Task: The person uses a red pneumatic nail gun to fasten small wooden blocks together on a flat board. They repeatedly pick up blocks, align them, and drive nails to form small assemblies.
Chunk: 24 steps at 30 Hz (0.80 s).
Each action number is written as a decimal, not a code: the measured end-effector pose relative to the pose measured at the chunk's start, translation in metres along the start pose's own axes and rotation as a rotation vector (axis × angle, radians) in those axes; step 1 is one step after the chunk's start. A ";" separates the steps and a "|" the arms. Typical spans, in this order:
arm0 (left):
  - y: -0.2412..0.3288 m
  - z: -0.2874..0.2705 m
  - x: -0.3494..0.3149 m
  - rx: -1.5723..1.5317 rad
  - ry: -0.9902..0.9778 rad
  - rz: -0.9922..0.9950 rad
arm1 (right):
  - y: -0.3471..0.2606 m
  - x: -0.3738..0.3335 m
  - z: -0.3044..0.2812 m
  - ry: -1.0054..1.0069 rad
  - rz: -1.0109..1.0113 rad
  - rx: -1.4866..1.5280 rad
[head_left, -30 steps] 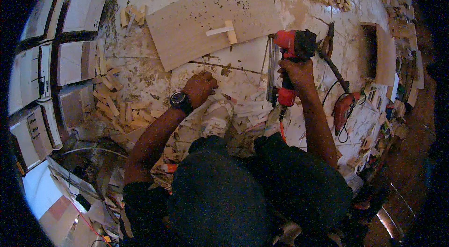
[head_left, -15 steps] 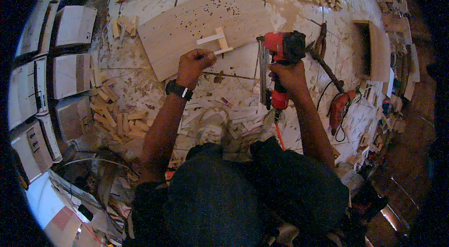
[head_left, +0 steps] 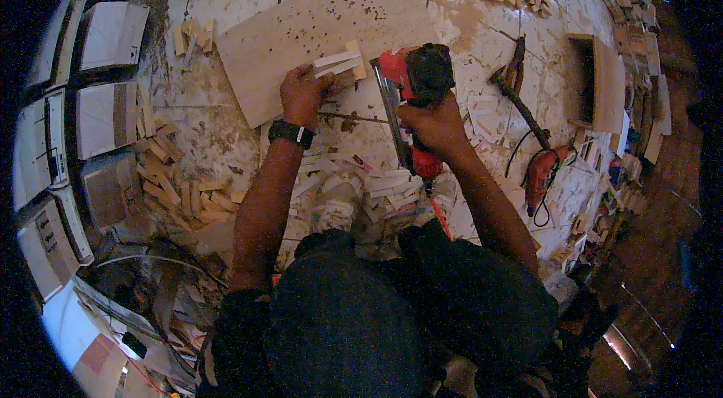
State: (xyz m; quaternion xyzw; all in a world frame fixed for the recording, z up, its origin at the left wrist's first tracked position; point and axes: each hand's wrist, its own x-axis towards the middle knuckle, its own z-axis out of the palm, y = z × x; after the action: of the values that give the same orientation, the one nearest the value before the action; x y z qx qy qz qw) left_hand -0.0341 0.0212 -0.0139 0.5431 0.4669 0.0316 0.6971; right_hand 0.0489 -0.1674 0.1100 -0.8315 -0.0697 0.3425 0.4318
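left hand (head_left: 303, 94): fingers pinning small wood strips (head_left: 339, 64) on board (head_left: 301, 36), centre-far floor
right hand (head_left: 433, 121): fingers gripping red nail gun (head_left: 410, 85), nose beside strips
step: likely fastening strips
next: steady aim, fingers kept away

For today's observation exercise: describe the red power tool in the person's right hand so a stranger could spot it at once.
Find the large pale wooden board on the littered floor. At its right corner, the right hand grips a red and black nail gun. The other red tool lies untouched farther right.

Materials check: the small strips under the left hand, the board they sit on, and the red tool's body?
Strips: pale bare wood, cut ends showing. Board: looks like unfinished plywood or similar sheet, matte and pocked with small holes. Red tool: body likely moulded plastic, smooth red and black; magazine seems metal.
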 end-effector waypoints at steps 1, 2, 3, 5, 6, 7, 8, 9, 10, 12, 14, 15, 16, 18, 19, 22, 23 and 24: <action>-0.001 -0.002 0.004 -0.059 -0.049 0.004 | -0.001 0.001 0.003 0.010 -0.020 -0.037; -0.001 -0.005 0.007 -0.118 -0.099 0.009 | -0.003 0.001 0.006 0.021 -0.041 -0.073; -0.002 -0.006 0.011 -0.166 -0.135 -0.003 | -0.005 0.001 0.007 0.024 -0.085 -0.079; -0.003 -0.008 0.016 -0.204 -0.156 0.004 | -0.010 0.000 0.009 0.020 -0.180 -0.068; -0.003 -0.008 0.017 -0.213 -0.166 -0.017 | -0.013 0.000 0.010 0.019 -0.115 -0.081; -0.002 -0.008 0.018 -0.219 -0.163 -0.012 | -0.016 -0.001 0.011 0.009 -0.056 -0.071; -0.001 -0.008 0.018 -0.220 -0.165 -0.021 | -0.019 -0.001 0.013 0.000 0.003 -0.062; 0.001 -0.007 0.017 -0.213 -0.155 -0.025 | -0.022 -0.002 0.013 -0.015 -0.065 -0.139; 0.002 -0.005 0.016 -0.237 -0.155 -0.055 | -0.025 -0.004 0.013 -0.030 -0.134 -0.217; 0.005 -0.002 0.015 -0.270 -0.129 -0.101 | -0.028 -0.003 0.016 -0.031 -0.137 -0.224; 0.008 -0.001 0.015 -0.233 -0.145 -0.097 | -0.028 -0.001 0.020 -0.021 -0.089 -0.078; 0.008 -0.001 0.015 -0.200 -0.131 -0.092 | -0.026 0.001 0.022 0.007 -0.055 -0.078; 0.009 -0.001 0.015 -0.140 -0.118 -0.073 | -0.024 0.004 0.025 0.016 -0.102 -0.070; 0.008 0.001 0.016 0.024 -0.060 -0.010 | -0.017 0.008 0.027 0.021 -0.141 -0.077; 0.008 0.001 0.015 -0.040 -0.054 -0.032 | -0.013 0.010 0.028 0.014 -0.132 -0.092; 0.010 0.003 0.012 -0.181 -0.069 -0.055 | -0.003 0.014 0.030 0.031 -0.133 -0.155; 0.012 0.004 0.010 -0.221 -0.074 -0.073 | 0.000 0.015 0.029 0.043 -0.138 -0.179; 0.014 0.005 0.008 -0.252 -0.076 -0.105 | 0.002 0.015 0.029 0.032 -0.115 -0.143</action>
State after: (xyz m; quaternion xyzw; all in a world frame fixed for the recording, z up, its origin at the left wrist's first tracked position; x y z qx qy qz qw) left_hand -0.0202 0.0276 -0.0080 0.4269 0.4603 0.0328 0.7777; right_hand 0.0418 -0.1433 0.0898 -0.8602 -0.1346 0.2980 0.3913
